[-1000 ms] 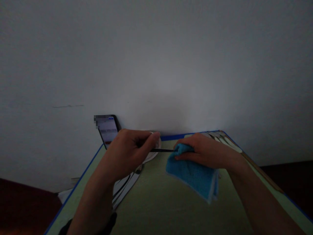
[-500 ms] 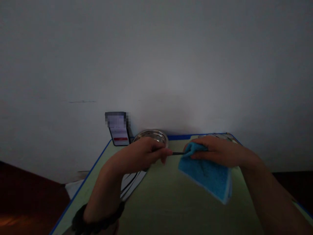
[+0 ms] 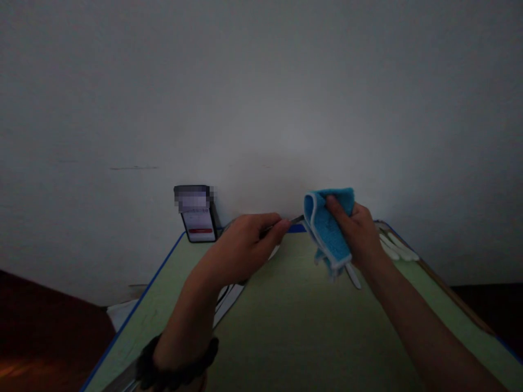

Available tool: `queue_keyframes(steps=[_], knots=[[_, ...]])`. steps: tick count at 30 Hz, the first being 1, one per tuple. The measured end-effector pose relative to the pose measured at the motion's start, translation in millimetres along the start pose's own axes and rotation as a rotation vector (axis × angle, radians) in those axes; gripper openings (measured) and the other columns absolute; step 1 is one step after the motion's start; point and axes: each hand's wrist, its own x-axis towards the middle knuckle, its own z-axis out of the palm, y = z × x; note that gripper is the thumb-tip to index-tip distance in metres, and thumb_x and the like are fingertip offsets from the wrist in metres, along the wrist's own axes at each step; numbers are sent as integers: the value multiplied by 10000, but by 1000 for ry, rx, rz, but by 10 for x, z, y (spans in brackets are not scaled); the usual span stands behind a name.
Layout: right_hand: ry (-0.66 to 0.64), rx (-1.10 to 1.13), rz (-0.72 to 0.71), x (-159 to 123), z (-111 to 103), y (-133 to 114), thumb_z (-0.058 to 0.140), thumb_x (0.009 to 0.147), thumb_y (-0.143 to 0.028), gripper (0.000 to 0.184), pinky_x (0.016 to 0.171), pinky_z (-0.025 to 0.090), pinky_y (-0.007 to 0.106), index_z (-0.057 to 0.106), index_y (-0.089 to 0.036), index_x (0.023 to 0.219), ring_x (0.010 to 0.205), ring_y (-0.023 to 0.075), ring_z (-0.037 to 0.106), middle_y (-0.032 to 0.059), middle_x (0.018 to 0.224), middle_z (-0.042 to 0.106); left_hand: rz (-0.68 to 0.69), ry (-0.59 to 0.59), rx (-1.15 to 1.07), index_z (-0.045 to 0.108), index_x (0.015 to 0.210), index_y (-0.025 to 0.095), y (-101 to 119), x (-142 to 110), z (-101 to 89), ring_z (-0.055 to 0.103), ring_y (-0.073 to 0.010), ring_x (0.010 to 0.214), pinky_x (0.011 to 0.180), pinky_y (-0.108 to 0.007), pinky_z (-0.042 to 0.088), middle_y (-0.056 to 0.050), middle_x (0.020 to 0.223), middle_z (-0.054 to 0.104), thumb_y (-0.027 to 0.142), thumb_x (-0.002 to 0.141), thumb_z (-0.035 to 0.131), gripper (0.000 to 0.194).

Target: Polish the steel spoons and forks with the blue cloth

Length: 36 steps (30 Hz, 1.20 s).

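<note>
1. Grey wall (image 3: 261, 109), dimly lit and faintly scuffed, rises behind the blue cloth (image 3: 333, 231); beneath the cloth spreads a pale green tabletop (image 3: 310, 332) with blue edging.
2. White-bordered and folded over, the cloth is held above the far part of the tabletop, clamped in the right hand (image 3: 362, 231), whose thumb presses on its upper face.
3. To the left of the cloth, the left hand (image 3: 249, 242) pinches a thin metal utensil (image 3: 296, 220) between thumb and fingers. The utensil's visible length points right and meets the cloth's left edge; how far it runs into the fold, I cannot tell.
4. Both hands are apart from each other, with that short stretch of metal between them.
5. Just below the cloth, near the right wrist, a pale handle-like piece (image 3: 353, 275) shows; what it belongs to is hidden.
6. Right of the cloth, several white handles (image 3: 398, 247) lie side by side near the tabletop's edge.
7. Well left of the cloth, a phone (image 3: 199, 218) leans against the wall, screen lit.
8. Lower left of the cloth, partly behind the left arm, lies a white strip with dark lines (image 3: 229, 305); a black band (image 3: 175, 365) circles the left wrist.
</note>
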Motion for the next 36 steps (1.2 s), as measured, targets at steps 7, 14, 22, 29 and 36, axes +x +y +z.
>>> queue_keyframes(steps=[7, 14, 22, 29, 36], knots=[[-882, -615, -149, -24, -278, -169, 526, 791, -412, 246, 536, 421, 229, 600, -182, 745, 600, 127, 569, -9, 690, 623, -18, -238, 57, 597, 730, 184, -88, -179, -184, 504, -81, 556, 522, -189, 339, 39, 627, 566, 430, 882, 371, 367], [-1041, -855, -240, -110, -258, -291, 481, 828, -368, 239, 619, 418, 248, 634, -186, 844, 717, 155, 596, 26, 803, 653, -15, -241, 235, 643, 760, 233, 99, -242, -122, 542, -96, 577, 538, -224, 334, 36, 645, 608, 454, 870, 388, 355], [-822, -993, -387, -169, -152, -247, 456, 809, -522, 376, 616, 385, 293, 643, -196, 830, 728, 207, 573, 62, 746, 628, -34, -227, 207, 646, 763, 234, 58, -294, -216, 563, -94, 580, 533, -208, 352, 37, 654, 623, 447, 864, 406, 337], [-932, -849, -339, -176, -151, -271, 426, 840, -489, 366, 572, 380, 267, 631, -191, 785, 641, 163, 566, 33, 693, 610, -26, -249, 173, 644, 712, 214, 52, -297, -221, 524, -80, 497, 461, -196, 327, 39, 586, 590, 444, 861, 408, 361], [-866, -594, -300, -169, -276, -345, 424, 875, -374, 244, 675, 431, 257, 587, -226, 980, 769, 146, 594, 4, 882, 641, -69, -198, 74, 669, 810, 250, 3, -319, -293, 565, -103, 605, 537, -181, 394, 42, 685, 639, 443, 851, 431, 309]])
